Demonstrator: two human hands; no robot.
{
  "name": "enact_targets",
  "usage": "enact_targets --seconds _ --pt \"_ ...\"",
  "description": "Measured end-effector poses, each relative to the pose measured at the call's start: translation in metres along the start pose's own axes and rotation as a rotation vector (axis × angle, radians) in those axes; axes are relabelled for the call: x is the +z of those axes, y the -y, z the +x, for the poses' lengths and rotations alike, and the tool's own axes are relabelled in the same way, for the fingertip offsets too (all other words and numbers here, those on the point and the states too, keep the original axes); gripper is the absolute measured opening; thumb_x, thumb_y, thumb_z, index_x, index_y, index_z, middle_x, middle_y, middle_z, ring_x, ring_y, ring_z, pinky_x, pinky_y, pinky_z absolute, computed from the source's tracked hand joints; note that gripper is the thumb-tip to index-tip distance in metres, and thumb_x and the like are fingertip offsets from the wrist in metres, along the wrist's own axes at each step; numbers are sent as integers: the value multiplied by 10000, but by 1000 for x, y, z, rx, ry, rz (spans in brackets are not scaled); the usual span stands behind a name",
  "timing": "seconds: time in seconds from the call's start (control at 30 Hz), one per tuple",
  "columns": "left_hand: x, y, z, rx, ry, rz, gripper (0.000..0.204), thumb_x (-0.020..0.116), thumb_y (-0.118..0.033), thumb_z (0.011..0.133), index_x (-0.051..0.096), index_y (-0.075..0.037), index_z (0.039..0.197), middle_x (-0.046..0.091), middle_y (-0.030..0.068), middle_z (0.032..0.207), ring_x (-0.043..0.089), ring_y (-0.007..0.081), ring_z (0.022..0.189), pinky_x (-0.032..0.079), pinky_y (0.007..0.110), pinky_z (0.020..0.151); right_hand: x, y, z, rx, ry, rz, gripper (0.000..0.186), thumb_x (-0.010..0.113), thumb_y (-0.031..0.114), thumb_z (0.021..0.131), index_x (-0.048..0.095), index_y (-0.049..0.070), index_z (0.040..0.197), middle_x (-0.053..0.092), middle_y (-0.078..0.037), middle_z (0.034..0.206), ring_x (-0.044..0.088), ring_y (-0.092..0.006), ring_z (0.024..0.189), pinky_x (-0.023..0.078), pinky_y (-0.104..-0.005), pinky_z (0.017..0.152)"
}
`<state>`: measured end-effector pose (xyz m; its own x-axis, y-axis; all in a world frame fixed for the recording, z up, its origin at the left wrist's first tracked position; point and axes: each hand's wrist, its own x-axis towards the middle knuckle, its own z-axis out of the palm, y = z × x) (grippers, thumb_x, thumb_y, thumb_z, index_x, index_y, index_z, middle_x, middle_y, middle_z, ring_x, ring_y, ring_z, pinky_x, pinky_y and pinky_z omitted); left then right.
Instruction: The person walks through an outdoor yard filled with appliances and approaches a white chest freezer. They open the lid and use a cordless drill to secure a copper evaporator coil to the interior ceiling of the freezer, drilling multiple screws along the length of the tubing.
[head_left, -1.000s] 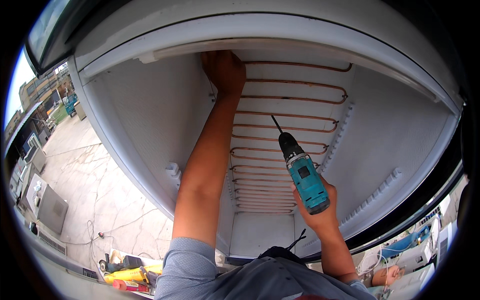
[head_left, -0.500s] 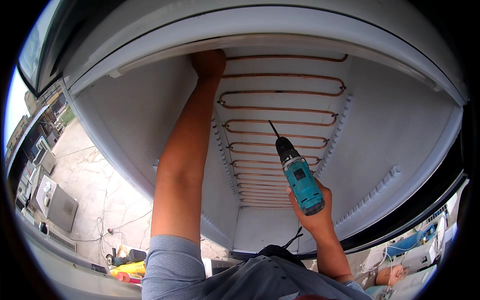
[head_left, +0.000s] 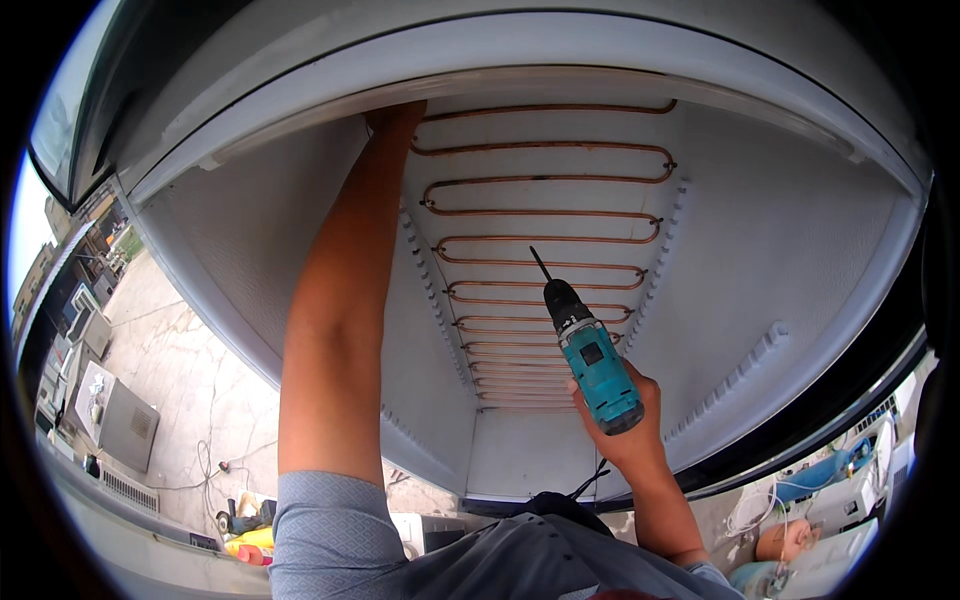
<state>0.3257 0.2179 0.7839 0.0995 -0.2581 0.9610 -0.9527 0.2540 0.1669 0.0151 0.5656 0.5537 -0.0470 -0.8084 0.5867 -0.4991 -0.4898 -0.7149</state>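
Copper tubing [head_left: 545, 212] runs in flat loops along the white back wall of a refrigerator cabinet [head_left: 830, 230]. My left arm reaches up to the top left corner inside, where my left hand [head_left: 398, 116] is near the uppermost loops. Its fingers are hidden by shadow and the cabinet's upper rim, so I cannot see what they touch. In my right hand [head_left: 632, 425] is a teal and black cordless drill [head_left: 600, 375], gripped by its handle. A long thin bit [head_left: 540, 263] points up from its chuck, in front of the middle loops.
Ribbed shelf supports [head_left: 730, 380] line the cabinet's side walls. Outside at left, a grey appliance [head_left: 117, 415] stands on concrete, with a cable and an angle grinder [head_left: 240, 518] nearer. At lower right are a blue cylinder [head_left: 820, 475], hoses, and what looks like another person's hand [head_left: 785, 540].
My left hand has gone slightly left and deeper into the upper corner, so less of it shows. The drill sits a little further left in view, still in my right hand.
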Motion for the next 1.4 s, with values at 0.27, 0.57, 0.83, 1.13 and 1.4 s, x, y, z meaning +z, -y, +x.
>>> enact_targets --seconds 0.27,0.57,0.83,1.13,1.4 --pt "-18 -18 -3 -111 77 -56 370 542 -205 1029 659 -14 1323 645 228 1352 552 411 1299 378 487 1146 -3 -2 -6 89 46 24 305 826 140 808 697 25 1059 729 -176 829 731 -380 747 574 -398 684" --pt "-14 -15 -30 63 -172 -266 281 621 -13 909 682 49 1177 683 254 1148 596 470 1126 429 515 1052 3 -4 -4 106 56 -10 281 824 169 834 696 14 1030 727 -163 811 723 -336 731 574 -392 690" --pt "-6 3 -25 77 -225 -230 275 655 5 838 696 53 1105 701 249 1068 627 466 1048 463 515 990 15 -6 0 97 69 -13 260 816 177 872 698 -9 1009 723 -143 770 701 -233 667 564 -350 685" --pt "-4 6 -29 170 -275 -338 328 710 -99 886 695 33 1186 696 235 1187 623 439 1153 454 488 1054 25 7 23 33 102 -16 261 814 192 874 695 3 1011 718 -143 787 707 -252 687 568 -364 678" --pt "3 17 -26 243 -367 -310 311 717 -180 896 728 -18 1161 707 224 1166 633 440 1134 483 506 1027 29 40 67 -1 104 62 293 799 232 909 692 1 1053 749 -134 816 731 -225 711 586 -361 717"
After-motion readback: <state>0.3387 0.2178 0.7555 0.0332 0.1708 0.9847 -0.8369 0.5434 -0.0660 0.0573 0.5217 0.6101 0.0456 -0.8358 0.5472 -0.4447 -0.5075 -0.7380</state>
